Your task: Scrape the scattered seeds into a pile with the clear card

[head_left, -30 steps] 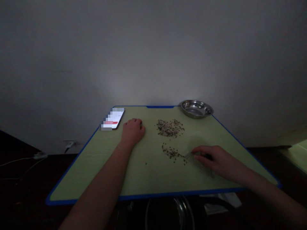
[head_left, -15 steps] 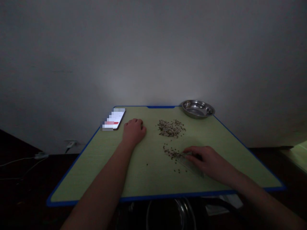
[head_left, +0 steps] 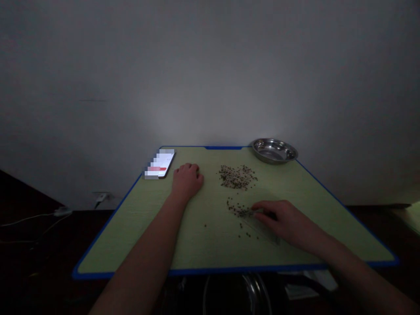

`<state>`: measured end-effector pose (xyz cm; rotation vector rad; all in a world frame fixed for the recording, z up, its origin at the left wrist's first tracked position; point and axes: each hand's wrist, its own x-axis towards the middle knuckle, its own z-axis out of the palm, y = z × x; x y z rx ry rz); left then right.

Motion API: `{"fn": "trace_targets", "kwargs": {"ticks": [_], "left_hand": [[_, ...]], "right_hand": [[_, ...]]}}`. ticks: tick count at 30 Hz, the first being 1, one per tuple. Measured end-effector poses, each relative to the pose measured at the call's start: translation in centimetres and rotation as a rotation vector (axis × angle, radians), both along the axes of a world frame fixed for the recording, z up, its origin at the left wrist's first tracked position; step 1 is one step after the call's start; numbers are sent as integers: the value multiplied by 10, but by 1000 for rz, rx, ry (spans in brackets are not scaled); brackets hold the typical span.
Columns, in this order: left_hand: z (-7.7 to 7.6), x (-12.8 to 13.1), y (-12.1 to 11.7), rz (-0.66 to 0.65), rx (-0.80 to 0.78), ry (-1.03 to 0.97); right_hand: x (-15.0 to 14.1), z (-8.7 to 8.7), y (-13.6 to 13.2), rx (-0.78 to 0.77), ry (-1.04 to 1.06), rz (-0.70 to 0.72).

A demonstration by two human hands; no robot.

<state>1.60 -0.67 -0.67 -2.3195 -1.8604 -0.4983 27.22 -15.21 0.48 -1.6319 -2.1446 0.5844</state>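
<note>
Loose small dark-brown grains, like beans or peppercorns, lie on the pale green table (head_left: 138, 227). A larger heap (head_left: 238, 177) spreads towards the back, and a smaller scatter (head_left: 235, 207) sits nearer me. My right hand (head_left: 278, 218) pinches a thin, see-through sheet, probably a clear plastic bag (head_left: 264, 232), at the right end of the smaller scatter. The bag slants down towards the table's front; its outline is faint. My left hand (head_left: 187, 180) rests on the table left of the larger heap, palm down, fingers loosely bent and thumb apart, with nothing seen in it.
A shallow steel bowl (head_left: 274, 151) stands at the back right corner. A lit phone (head_left: 164, 162) lies at the back left. A plain wall (head_left: 210, 87) rises behind the table. A socket with a plug (head_left: 102, 197) and cables are low on the left.
My right hand has moved left with the bag, over the right part of the smaller scatter. A few grains now lie separately nearer the front. My left hand stays in place.
</note>
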Motion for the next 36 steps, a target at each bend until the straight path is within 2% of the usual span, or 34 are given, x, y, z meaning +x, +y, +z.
{"fn": "trace_targets", "kwargs": {"ticks": [36], "left_hand": [[-1,0,0,3,5,-6]], "right_hand": [[-10,2,3,17,-24,73]]}}
